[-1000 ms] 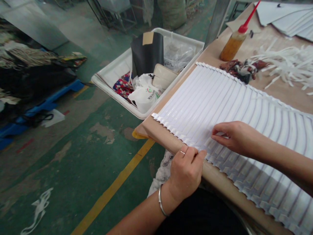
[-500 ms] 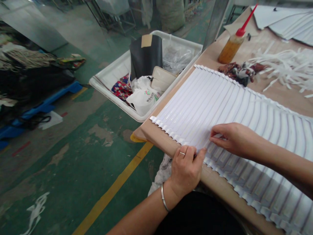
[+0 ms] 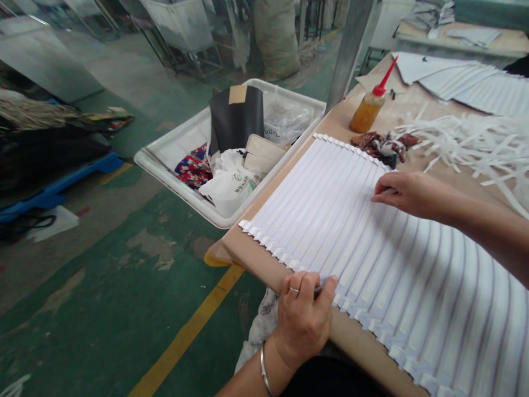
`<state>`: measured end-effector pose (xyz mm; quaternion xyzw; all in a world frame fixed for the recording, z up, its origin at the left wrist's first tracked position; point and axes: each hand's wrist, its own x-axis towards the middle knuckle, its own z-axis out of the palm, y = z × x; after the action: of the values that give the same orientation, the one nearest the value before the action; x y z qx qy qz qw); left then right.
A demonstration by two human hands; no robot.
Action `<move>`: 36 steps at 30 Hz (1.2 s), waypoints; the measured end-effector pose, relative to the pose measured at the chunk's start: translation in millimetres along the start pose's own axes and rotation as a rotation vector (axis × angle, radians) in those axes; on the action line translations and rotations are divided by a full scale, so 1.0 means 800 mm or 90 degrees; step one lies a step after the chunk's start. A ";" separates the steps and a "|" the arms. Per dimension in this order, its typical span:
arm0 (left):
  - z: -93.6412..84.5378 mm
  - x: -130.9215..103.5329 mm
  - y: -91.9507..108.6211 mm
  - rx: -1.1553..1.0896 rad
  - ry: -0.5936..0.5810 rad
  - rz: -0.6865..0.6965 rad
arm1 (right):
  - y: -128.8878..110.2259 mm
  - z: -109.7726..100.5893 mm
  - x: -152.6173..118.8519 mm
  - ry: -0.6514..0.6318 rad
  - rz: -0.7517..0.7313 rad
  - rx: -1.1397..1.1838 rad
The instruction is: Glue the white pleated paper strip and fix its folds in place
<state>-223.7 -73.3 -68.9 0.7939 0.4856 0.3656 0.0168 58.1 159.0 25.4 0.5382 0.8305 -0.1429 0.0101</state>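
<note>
Overlapping white strips (image 3: 330, 204), with small folded tabs along both ends, lie in a long row on the brown-covered table (image 3: 256, 242). My left hand (image 3: 306, 314), wearing a ring and a bracelet, rests at the table's near edge, its fingers curled and pressed on the near ends of the strips. Above the middle of the row is my right hand (image 3: 397, 193), thumb and fingertips pinched together. What it holds, if anything, is too small to make out.
A bottle of amber liquid with a red nozzle (image 3: 369, 105), a crumpled patterned cloth (image 3: 382, 146) and loose white strips (image 3: 475, 143) lie beyond the row. A white bin (image 3: 185, 204) with bags stands left of the table, near a metal post (image 3: 347, 52).
My right hand has moved away from my left hand, towards the far side of the row. My left hand stays at the near edge. The view has shifted slightly.
</note>
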 end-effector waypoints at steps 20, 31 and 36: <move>0.008 0.000 -0.004 -0.008 0.054 0.009 | 0.061 -0.012 0.042 0.045 0.055 0.040; 0.025 -0.013 -0.012 0.006 0.101 0.021 | 0.097 0.018 0.075 0.098 0.152 0.058; 0.023 -0.014 -0.013 0.014 0.084 0.024 | 0.096 0.026 0.080 0.120 0.176 0.059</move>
<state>-223.5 -70.2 -92.4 0.7774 0.4746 0.4117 -0.0310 97.6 239.8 -23.2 0.6583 0.7383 -0.1276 -0.0730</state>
